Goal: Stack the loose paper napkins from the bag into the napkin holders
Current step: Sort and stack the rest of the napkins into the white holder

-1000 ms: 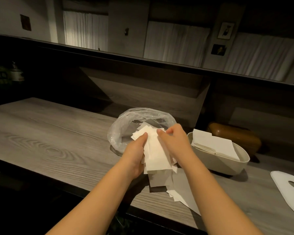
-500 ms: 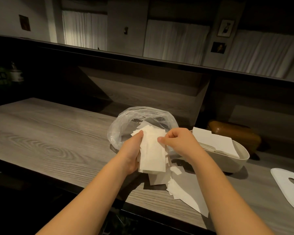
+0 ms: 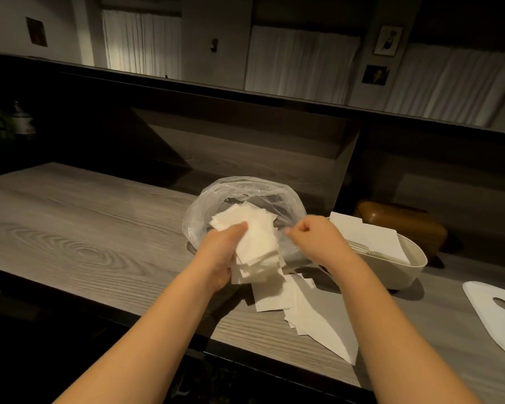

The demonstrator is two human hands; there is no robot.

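— What is going on at the counter?

— A person stands at a grey wood-grain counter [image 3: 70, 228], both bare arms reaching forward. The left hand [image 3: 220, 252] grips a thick, uneven wad of white paper napkins [image 3: 255, 237], thumb across the top sheet and fingers curled beneath, holding it just above the counter in front of a clear plastic bag [image 3: 239, 191].

— And the other hand?

— The right hand [image 3: 314, 239] is curled into a loose fist beside the wad, at the bag's right edge. It appears to pinch the thin plastic, but I cannot tell for certain.

— Where are the rest of the napkins?

— Loose sheets [image 3: 306, 313] lie scattered flat on the counter beneath the hands, trailing toward the near edge. A cream oval napkin holder [image 3: 405, 275] sits to the right, with a tilted stack of napkins [image 3: 367, 237] leaning inside it. Behind it rests a brown holder [image 3: 405, 225], and a flat white lid [image 3: 499, 313] with an oval opening lies at the far right.
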